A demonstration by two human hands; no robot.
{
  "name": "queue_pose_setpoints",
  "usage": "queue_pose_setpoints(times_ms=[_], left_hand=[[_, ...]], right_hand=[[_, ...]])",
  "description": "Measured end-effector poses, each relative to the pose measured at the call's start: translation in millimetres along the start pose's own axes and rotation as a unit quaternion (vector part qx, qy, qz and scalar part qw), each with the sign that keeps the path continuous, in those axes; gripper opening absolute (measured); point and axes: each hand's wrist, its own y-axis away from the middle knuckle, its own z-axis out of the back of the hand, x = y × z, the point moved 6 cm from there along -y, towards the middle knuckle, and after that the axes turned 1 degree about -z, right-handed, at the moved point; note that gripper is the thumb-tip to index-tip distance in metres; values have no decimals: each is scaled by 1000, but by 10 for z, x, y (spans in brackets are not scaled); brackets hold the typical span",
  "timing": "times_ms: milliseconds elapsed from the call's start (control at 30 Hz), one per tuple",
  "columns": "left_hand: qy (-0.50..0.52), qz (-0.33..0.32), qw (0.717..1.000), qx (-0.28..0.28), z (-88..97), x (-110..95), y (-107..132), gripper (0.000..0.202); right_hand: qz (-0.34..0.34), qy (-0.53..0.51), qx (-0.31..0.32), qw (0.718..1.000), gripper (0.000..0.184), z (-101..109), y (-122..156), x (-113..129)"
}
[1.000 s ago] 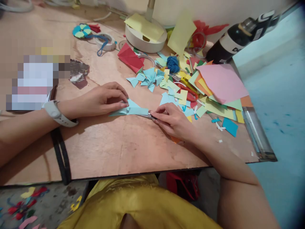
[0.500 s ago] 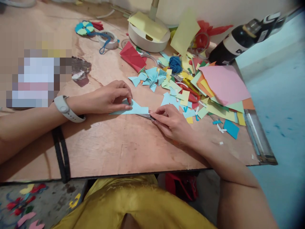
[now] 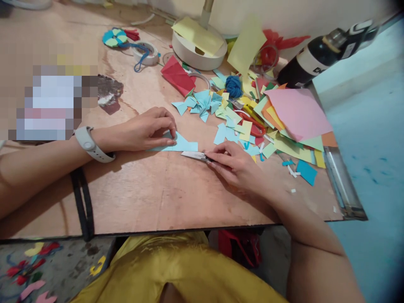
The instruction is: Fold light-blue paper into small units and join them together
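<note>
A light blue piece of paper [image 3: 186, 145] lies on the wooden table. My left hand [image 3: 153, 129], with a pale wristband [image 3: 88, 145], rests on it; its fingers are bent and the thumb and fingertips press the paper down. Just right of the paper, my right hand [image 3: 232, 162] is closed round the dark handle of a small cutting tool with a pointed silver blade [image 3: 193, 155]. The fingers cover most of the handle, so I cannot tell whether it is a knife or scissors. Its tip points left, slightly below the paper's lower edge.
Beyond my hands lie light blue scraps [image 3: 202, 101], red-handled scissors [image 3: 252, 122], blue yarn [image 3: 234, 86] and pink paper [image 3: 298, 111]. A dark bottle [image 3: 311, 59] leans at the right. A tape roll [image 3: 148, 54] and lamp base [image 3: 199, 50] stand farther back.
My right hand has drawn the blade slightly right and down, away from the paper's edge, so more of it shows. My left hand keeps its hold on the paper.
</note>
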Motion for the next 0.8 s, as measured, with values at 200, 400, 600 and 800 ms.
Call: queue_pose_setpoints(times_ms=[200, 400, 600, 800], left_hand=[[-1, -5, 1000, 2, 4, -21, -4, 27], [-4, -5, 1000, 5, 4, -27, 4, 26], [-13, -18, 1000, 6, 5, -50, 4, 24], [-14, -20, 1000, 9, 2, -57, 4, 25]], right_hand=[[-27, 4, -21, 999, 28, -9, 1, -41], [-41, 1, -21, 999, 30, -73, -37, 15], [-37, 7, -12, 999, 27, -126, -106, 95], [-38, 5, -9, 999, 25, -140, -147, 114]])
